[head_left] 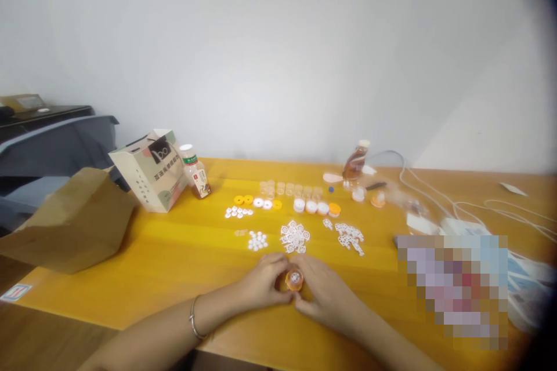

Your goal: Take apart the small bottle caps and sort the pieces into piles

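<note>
Between my hands is a small round piece [295,280] with an orange base, a clear top and something white inside. My left hand [270,279] curls around its left side, thumb and fingers against it. From the right, my right hand [317,285] closes on the same piece. Just beyond my fingers lies a pile of white openwork plastic parts [295,236]. Small white round parts [257,240] form a cluster to its left, and more white cut-out parts [349,236] lie to its right.
Farther back stand rows of clear cups [297,190], yellow and white discs [258,203] and round caps [311,207]. A drink bottle [195,171], a paper bag [152,171] and a brown bag [69,220] are left. Another bottle [355,161] and white cables [429,185] are right.
</note>
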{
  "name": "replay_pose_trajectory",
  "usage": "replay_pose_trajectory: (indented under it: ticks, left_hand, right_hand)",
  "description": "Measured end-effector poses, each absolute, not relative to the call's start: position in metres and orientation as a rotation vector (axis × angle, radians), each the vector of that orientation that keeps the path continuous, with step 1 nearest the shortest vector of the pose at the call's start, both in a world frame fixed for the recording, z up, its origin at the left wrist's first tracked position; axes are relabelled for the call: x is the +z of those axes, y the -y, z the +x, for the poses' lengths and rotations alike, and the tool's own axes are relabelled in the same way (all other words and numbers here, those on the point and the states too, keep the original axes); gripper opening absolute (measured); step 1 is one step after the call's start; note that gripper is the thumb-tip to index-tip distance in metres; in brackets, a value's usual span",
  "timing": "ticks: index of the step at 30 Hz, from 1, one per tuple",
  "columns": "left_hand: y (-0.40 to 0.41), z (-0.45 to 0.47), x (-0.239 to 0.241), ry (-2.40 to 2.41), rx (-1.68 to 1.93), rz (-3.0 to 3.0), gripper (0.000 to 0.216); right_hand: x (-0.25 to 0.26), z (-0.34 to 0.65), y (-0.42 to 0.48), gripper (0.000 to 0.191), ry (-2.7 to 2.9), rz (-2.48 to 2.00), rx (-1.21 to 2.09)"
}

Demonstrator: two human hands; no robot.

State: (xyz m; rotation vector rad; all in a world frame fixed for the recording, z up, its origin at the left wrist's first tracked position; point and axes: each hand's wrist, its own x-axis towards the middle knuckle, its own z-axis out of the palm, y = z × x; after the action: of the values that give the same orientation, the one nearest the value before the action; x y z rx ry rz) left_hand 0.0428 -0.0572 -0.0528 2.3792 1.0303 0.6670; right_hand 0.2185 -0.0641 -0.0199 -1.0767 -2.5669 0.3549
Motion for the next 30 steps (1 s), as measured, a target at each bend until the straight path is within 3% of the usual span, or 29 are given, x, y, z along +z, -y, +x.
replay_pose_trajectory:
  ticks: [2,7,12,22,30]
  left_hand:
    - [0.057,0.043,-0.053,-1.025,0.681,2.373,0.025]
    - [0.055,0.042,-0.051,-1.023,0.669,2.374,0.023]
    - [0.055,0.040,-0.049,-1.053,0.710,2.353,0.026]
    - [0.055,0.040,-0.053,-1.018,0.712,2.334,0.029]
    - [0.053,0.038,-0.056,-1.015,0.697,2.323,0.031]
  right_hand:
    - [-0.021,0.218,0.064,0.021,2.530,-1.123,0.369]
    - [-0.015,0.221,0.066,0.004,2.471,-1.055,0.300]
    - [0.004,0.232,0.048,0.025,2.146,-1.116,0.335]
    - [0.008,0.189,-0.102,0.032,2.125,-1.408,0.346]
    - [-0.011,0.161,-0.131,0.029,2.158,-1.553,0.349]
